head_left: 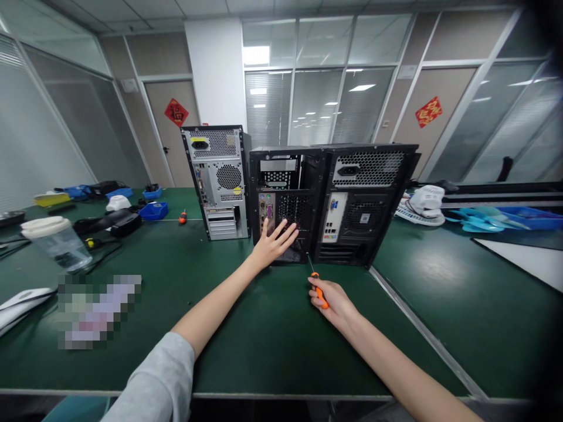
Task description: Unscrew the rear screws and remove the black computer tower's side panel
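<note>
Glass partitions (275, 111) run along the back, with a dark green table (246, 334) up front. From the head cam, left hand (275, 241) has its fingers fanned out flat on the back of the middle PC tower (295, 205) of 3; right hand (329, 300) is wrapped round an orange screwdriver (322, 298), shaft reaching up to that tower's lower right edge, just right of the left hand. Can't tell if the tip's actually seated. If it isn't, that angle could make it slip and scrape metal, or skate into the black tower (367, 205) ahead of the right hand. Too much push might also slide the middle one if the left hand's only resting lightly. Silver tower (224, 181) stands ahead and left of the left hand, with a blue tray (153, 212) farther left and a clear cup (61, 246) well over past that. Way beyond both hands, 2 red decorations (176, 112) hang up.
</note>
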Available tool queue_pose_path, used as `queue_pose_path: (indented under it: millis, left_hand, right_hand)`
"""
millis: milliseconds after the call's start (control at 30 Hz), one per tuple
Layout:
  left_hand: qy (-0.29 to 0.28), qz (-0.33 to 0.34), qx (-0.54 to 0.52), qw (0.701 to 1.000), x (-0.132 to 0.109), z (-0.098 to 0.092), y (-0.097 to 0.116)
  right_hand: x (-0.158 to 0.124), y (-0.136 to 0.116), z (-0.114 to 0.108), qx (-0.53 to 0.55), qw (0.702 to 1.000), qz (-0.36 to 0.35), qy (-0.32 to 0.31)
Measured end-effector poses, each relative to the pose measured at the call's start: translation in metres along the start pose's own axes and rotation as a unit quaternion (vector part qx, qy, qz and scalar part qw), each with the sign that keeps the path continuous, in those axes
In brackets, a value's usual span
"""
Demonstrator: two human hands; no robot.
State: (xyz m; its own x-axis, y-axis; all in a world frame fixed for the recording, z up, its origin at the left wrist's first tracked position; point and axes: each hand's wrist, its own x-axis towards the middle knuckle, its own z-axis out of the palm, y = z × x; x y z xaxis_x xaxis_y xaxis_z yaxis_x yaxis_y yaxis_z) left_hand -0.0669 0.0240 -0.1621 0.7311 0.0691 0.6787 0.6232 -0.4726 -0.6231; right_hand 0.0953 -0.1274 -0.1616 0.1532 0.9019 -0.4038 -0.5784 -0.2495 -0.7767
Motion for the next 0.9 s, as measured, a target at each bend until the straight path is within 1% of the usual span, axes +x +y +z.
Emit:
queue_pose_path:
  millis: [367, 433, 567, 633, 900]
  left_hand:
    - [0.022, -0.001, 0.018, 1.0, 0.0009, -0.0007, 0.0001]
    - [0.018, 0.0, 0.015, 1.0, 0.0005, -0.0004, 0.0001]
    - [-0.011, 0.0, 0.0, 1.0, -0.0006, 0.0002, 0.0002]
    - [-0.014, 0.0, -0.001, 1.0, -0.0007, 0.0003, 0.0002]
    - [0.017, 0.001, 0.018, 1.0, 0.0014, -0.0009, -0.0002]
  right_hand:
    - [-0.0004, -0.0025, -0.0008, -0.003, 1.0, -0.007, 0.011]
    - [-0.0004, -0.0022, -0.0011, -0.004, 1.0, -0.008, 0.013]
    - [-0.0007, -0.0014, -0.0015, -0.008, 1.0, -0.009, 0.019]
    - [-0.001, -0.0013, -0.0013, -0.009, 1.0, -0.007, 0.019]
    - [-0.0021, -0.0024, -0.0002, -0.009, 1.0, 0.0, 0.018]
